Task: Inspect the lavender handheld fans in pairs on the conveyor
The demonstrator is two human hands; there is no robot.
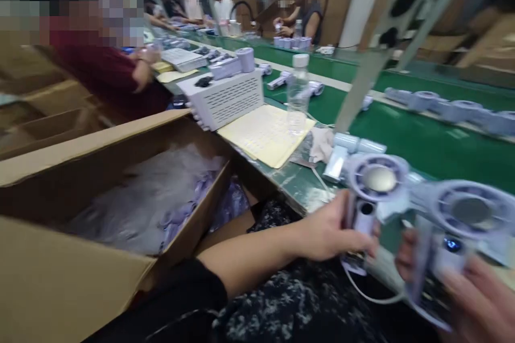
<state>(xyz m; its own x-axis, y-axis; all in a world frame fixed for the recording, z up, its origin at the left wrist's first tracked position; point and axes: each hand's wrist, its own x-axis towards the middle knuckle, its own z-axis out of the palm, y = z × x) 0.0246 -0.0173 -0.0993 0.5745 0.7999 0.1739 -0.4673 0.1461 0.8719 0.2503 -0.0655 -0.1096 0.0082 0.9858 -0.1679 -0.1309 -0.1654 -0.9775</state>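
At my ten o'clock is a person in a dark red top (100,75); from eight to nine an open cardboard box (72,273) holds clear plastic bags (140,203). At eleven, a slotted white case (237,102) bears lilac parts (225,68). At one, a clear bottle (298,96) stands on yellowish papers (257,136). Towards four, my left hand (330,233) is closed round the handle of a lilac fan (364,220), its round head at three. A white cord (376,300) loops below it. Farther out at four, my right hand (475,281) grips a second lilac fan (453,245), blurred, a blue light showing on its handle
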